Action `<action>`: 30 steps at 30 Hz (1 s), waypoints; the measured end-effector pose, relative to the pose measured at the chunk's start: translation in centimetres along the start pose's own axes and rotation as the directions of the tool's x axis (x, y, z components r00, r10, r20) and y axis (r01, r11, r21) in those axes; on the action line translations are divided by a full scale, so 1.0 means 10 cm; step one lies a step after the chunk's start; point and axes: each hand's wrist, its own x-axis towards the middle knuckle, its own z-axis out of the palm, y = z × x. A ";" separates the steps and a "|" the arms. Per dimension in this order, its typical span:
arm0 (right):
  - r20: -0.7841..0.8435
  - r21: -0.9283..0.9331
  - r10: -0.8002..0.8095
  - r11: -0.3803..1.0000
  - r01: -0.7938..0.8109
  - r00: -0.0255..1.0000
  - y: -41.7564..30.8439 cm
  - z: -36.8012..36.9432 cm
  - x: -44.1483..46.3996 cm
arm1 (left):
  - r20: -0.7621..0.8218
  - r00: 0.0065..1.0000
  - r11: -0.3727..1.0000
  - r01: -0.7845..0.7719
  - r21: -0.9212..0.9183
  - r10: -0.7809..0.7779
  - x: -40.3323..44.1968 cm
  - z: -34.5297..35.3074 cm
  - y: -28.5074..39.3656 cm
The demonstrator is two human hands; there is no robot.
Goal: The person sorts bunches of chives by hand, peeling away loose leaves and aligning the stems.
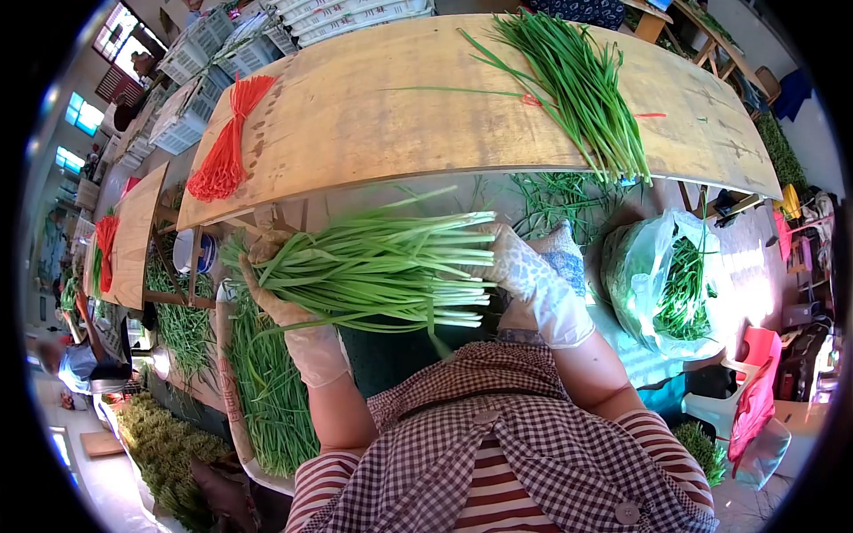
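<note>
Left hand: gripping greens, leafy end.
Right hand: at stem ends; closure unclear.
Table: red ties left, bunch right.

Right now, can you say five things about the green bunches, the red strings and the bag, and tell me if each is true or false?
1. The left hand is on the leafy part of a green bunch. True.
2. The pale stem ends point away from the right hand. False: they point towards it.
3. The red strings lie near the table's left end. True.
4. The bunch on the table is standing upright. False: it is lying down.
5. The clear plastic bag has only red strings inside. False: green leaves show inside.
</note>
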 end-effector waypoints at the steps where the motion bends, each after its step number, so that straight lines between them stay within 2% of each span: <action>1: -0.016 0.084 0.009 0.996 -0.008 1.000 -0.03 0.04 0.00 | 0.076 0.997 0.994 0.043 -0.103 -0.035 0.00 0.06 -0.07; 4: -0.045 0.322 0.054 0.946 -0.036 0.998 -0.10 0.19 -0.03 | -0.118 0.988 0.988 -0.083 0.131 0.099 -0.09 0.34 -0.18; 7: -0.022 0.426 0.149 0.896 -0.126 0.989 -0.04 0.21 -0.04 | -0.156 0.972 0.973 -0.150 0.176 0.178 -0.11 0.41 -0.27; 9: -0.037 0.380 0.033 0.925 -0.016 0.999 0.00 0.22 -0.08 | -0.149 0.982 0.993 -0.111 0.032 0.115 -0.09 0.35 -0.24; 12: -0.078 -0.018 -0.071 0.997 0.070 0.994 -0.04 0.20 -0.09 | -0.056 0.998 0.997 -0.002 -0.081 -0.003 -0.03 0.24 -0.12; 13: -0.135 0.274 0.051 0.962 -0.012 0.989 -0.02 0.20 -0.08 | -0.013 0.999 0.994 0.042 -0.102 -0.044 -0.02 0.20 -0.10; 15: -0.225 -0.075 -0.094 0.994 0.079 0.970 -0.06 0.17 -0.09 | -0.060 0.997 0.999 -0.052 0.012 0.053 -0.02 0.21 -0.13; 16: -0.243 0.078 -0.025 0.996 0.045 0.970 -0.02 0.18 -0.08 | -0.091 0.992 0.994 -0.085 0.074 0.091 -0.04 0.28 -0.19; 17: -0.260 0.045 -0.013 0.999 0.026 0.965 -0.05 0.19 -0.10 | -0.119 0.984 0.984 -0.114 0.136 0.130 -0.04 0.32 -0.22; 19: -0.296 -0.021 0.009 1.000 -0.016 0.955 -0.20 0.21 -0.14 | -0.031 0.997 0.998 -0.064 0.011 0.065 -0.04 0.22 -0.14; 20: -0.230 0.319 0.167 0.944 -0.088 0.959 0.03 0.16 -0.10 | 0.017 0.999 0.998 -0.035 -0.049 0.035 -0.04 0.17 -0.08; 21: -0.199 0.394 0.073 0.919 0.012 0.977 -0.07 0.10 -0.17 | -0.034 0.995 0.993 -0.086 0.086 0.090 -0.04 0.15 -0.02; 23: -0.093 0.625 0.064 0.781 0.008 0.994 -0.27 -0.08 -0.36 | -0.110 0.970 0.920 -0.165 0.357 0.217 -0.06 0.12 0.14; 24: -0.103 0.688 0.006 0.723 0.067 0.995 -0.23 -0.23 -0.43 | -0.105 0.964 0.893 -0.182 0.412 0.245 -0.08 0.05 0.23; 25: -0.119 0.745 -0.050 0.656 0.122 0.992 -0.16 -0.38 -0.50 | -0.063 0.981 0.959 -0.165 0.232 0.184 -0.08 -0.05 0.34; 26: -0.176 0.829 -0.101 0.521 0.203 0.979 -0.07 -0.52 -0.54 | -0.011 0.991 0.990 -0.130 0.044 0.131 -0.08 -0.17 0.44; 27: -0.276 0.799 -0.284 0.463 0.383 0.918 -0.01 -0.57 -0.44 | 0.052 0.995 0.987 -0.078 -0.143 0.086 -0.08 -0.17 0.48; 28: -0.356 0.453 -0.129 0.842 0.292 0.926 0.01 -0.64 -0.42 | 0.090 0.987 0.977 -0.144 0.160 0.130 -0.10 -0.17 0.54; 29: -0.488 0.021 -0.027 0.999 0.043 0.872 0.04 -0.69 -0.42 | 0.050 0.987 0.964 -0.161 0.213 0.153 -0.12 -0.20 0.53; 30: -0.493 0.010 0.102 0.994 -0.112 0.864 -0.07 -0.56 -0.39 | 0.012 0.984 0.948 -0.172 0.268 0.175 -0.12 -0.19 0.51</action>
